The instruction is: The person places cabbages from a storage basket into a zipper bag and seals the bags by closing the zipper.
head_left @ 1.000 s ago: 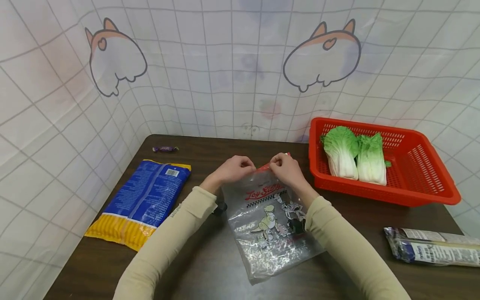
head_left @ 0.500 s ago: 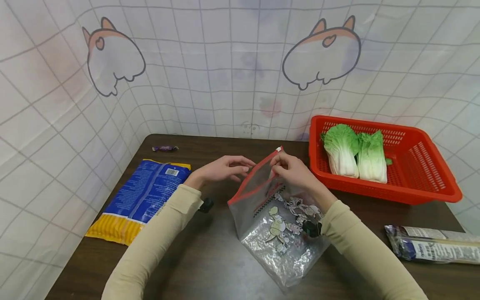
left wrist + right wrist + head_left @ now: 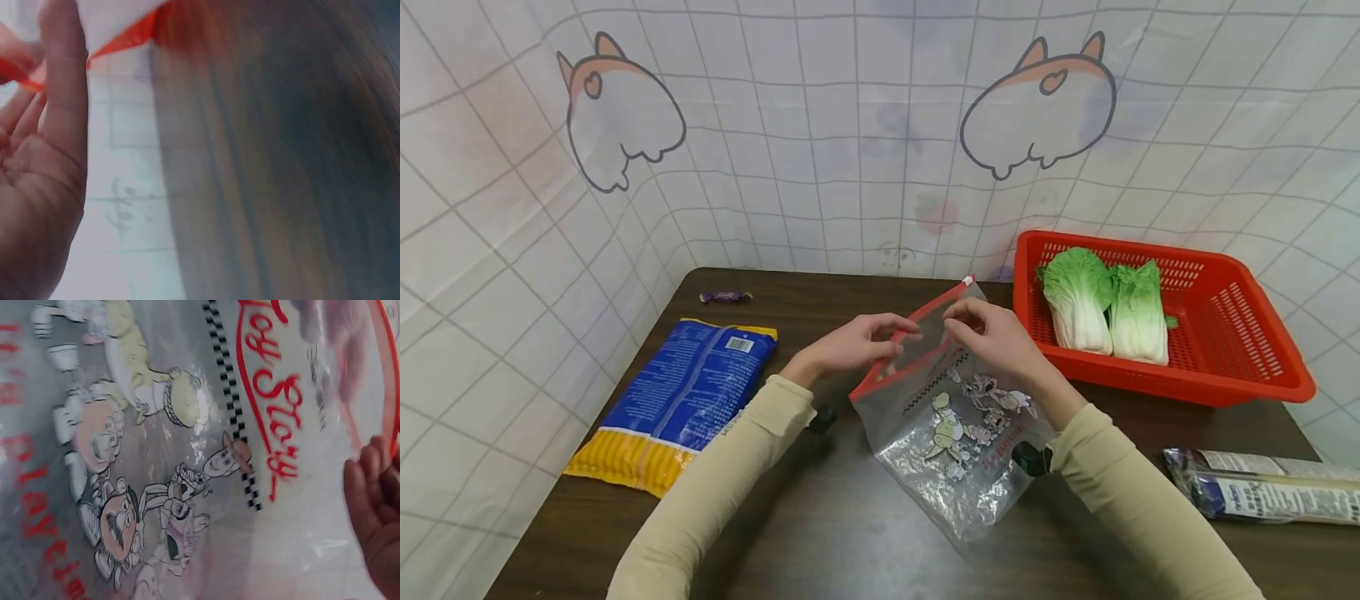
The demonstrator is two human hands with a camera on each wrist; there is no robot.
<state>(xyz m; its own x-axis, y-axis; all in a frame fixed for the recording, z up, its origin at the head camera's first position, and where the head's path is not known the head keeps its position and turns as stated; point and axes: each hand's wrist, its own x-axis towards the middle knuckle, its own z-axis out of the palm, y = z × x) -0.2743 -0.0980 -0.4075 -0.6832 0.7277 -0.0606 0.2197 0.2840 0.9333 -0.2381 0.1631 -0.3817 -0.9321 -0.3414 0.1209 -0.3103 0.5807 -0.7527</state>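
A clear slider zip bag (image 3: 951, 433) with a red-edged mouth and cartoon print stands tilted over the table, its mouth parted. My right hand (image 3: 1003, 337) pinches the near rim between thumb and fingers. My left hand (image 3: 853, 346) is at the mouth's left side, thumb and fingers apart, fingertips reaching into the opening. In the left wrist view, the left hand (image 3: 47, 150) has extended fingers beside the red rim (image 3: 128, 40). The right wrist view shows the bag's printed face (image 3: 187, 444) and my right fingers (image 3: 369, 481) at the rim.
A blue-and-yellow packet (image 3: 688, 400) lies left, with a purple wrapped candy (image 3: 726, 297) behind it. At back right, a red basket (image 3: 1232, 383) holds two napa cabbages (image 3: 1078, 304). Long clear-wrapped packages (image 3: 1270, 492) lie at the right edge. A printed curtain (image 3: 820, 150) hangs behind.
Both hands pinched the closed rim a second ago. The mouth has since parted; the left hand let go, moved left, then came back right into the opening. The right hand still holds the rim.
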